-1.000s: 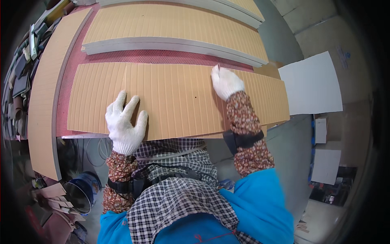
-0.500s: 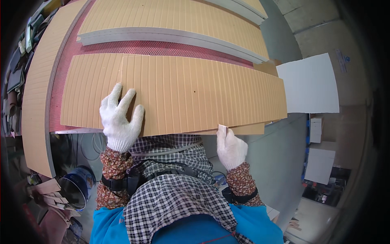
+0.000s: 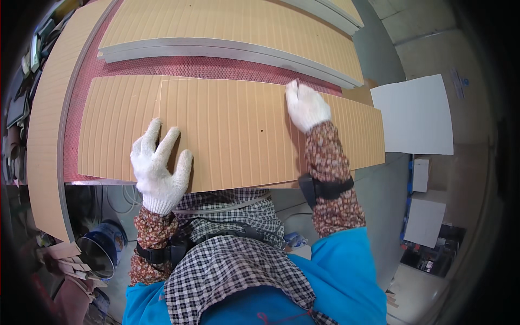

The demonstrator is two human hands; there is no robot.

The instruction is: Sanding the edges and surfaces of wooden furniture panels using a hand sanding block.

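Observation:
A long tan grooved panel (image 3: 227, 135) lies in front of me, overlapping a second tan grooved panel (image 3: 116, 119) that shows at its left. My left hand (image 3: 160, 165), in a white knit glove, rests with spread fingers on the top panel near its left end. At the panel's far edge is my right hand (image 3: 307, 107), gloved the same way, its fingers pinched on a small flat pale piece (image 3: 292, 85). That piece is mostly covered by the fingers, and its exact kind cannot be made out.
Beneath the panels is a red textured table top (image 3: 216, 66). Thick tan boards (image 3: 233, 27) with grey edges lie beyond. A long board (image 3: 46, 135) stands along the left. White sheets (image 3: 414, 114) are at the right. A blue bucket (image 3: 105, 244) is on the floor at lower left.
My right hand has moved from the panel's near edge across to its far edge with the small piece. The left hand stays on the panel.

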